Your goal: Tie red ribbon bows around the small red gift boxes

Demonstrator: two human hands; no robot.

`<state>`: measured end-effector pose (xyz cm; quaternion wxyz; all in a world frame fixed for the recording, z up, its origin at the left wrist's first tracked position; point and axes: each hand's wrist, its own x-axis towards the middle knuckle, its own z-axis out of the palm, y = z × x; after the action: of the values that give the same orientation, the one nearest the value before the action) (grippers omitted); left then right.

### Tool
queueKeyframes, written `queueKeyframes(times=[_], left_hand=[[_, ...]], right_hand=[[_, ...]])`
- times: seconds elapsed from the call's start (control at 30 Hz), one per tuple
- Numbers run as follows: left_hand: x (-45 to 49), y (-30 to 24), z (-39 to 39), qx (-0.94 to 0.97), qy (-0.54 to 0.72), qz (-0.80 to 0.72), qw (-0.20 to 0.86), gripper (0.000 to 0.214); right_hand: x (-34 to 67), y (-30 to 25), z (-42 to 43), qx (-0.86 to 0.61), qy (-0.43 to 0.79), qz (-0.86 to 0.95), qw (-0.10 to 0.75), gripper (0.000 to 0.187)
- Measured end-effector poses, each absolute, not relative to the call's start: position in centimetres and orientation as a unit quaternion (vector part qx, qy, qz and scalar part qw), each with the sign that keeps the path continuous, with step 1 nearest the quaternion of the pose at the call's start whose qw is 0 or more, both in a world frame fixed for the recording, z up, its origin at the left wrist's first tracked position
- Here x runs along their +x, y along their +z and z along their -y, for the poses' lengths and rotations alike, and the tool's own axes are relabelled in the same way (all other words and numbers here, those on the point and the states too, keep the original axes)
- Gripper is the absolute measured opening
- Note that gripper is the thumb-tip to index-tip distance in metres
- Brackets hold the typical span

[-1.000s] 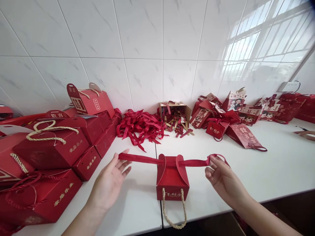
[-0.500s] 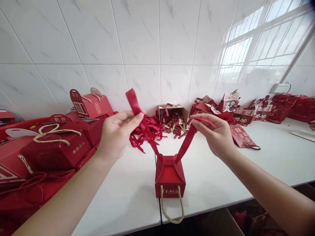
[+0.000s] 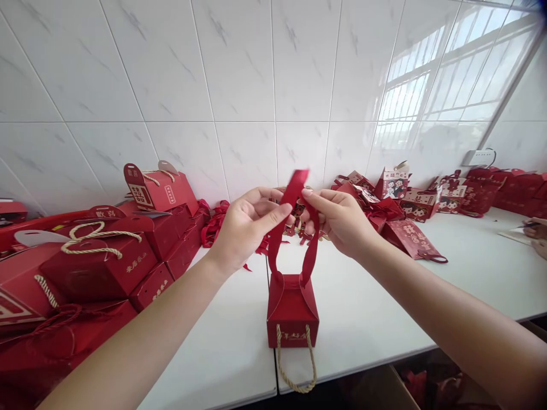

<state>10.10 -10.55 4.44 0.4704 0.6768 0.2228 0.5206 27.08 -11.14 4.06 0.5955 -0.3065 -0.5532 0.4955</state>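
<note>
A small red gift box stands upright on the white table, its gold rope handle drooping over the front edge. Red ribbon runs up from the two sides of the box's top. My left hand pinches one length of it between thumb and fingers. Close beside, my right hand pinches the other length, and the two ends come together above the box. The fingertips of my right hand are partly hidden behind the ribbon.
Red gift boxes are piled at the left. Loose red ribbons lie behind my hands. Printed boxes and bags line the wall at the right, with a flat pink bag before them. Another person's hand shows at the far right.
My hands have moved inward from wide apart, bringing the two ribbon ends together above the box. The box itself has stayed in place.
</note>
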Motion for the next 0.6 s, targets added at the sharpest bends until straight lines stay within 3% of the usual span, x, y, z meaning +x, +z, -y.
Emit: queueKeyframes(times=[0.13,0.3,0.47,0.6], left_hand=[[9.9,4.5,11.0,0.695,0.463,-0.276,0.477,0.034],[9.6,4.2,11.1,0.708,0.435,-0.328,0.45,0.04],[9.4,3.9,11.2,0.719,0.418,-0.342,0.437,0.038],[8.9,3.6,11.0,0.692,0.422,-0.319,0.492,0.031]], right_hand=[[27.2,3.7,11.1,-0.256,0.488,0.614,0.565,0.01],[27.8,2.3,11.6,-0.187,0.543,0.624,0.53,0.014],[27.9,1.1,11.4,-0.249,0.492,0.652,0.521,0.021],[28.4,1.2,11.5,-0.218,0.427,0.727,0.491,0.028]])
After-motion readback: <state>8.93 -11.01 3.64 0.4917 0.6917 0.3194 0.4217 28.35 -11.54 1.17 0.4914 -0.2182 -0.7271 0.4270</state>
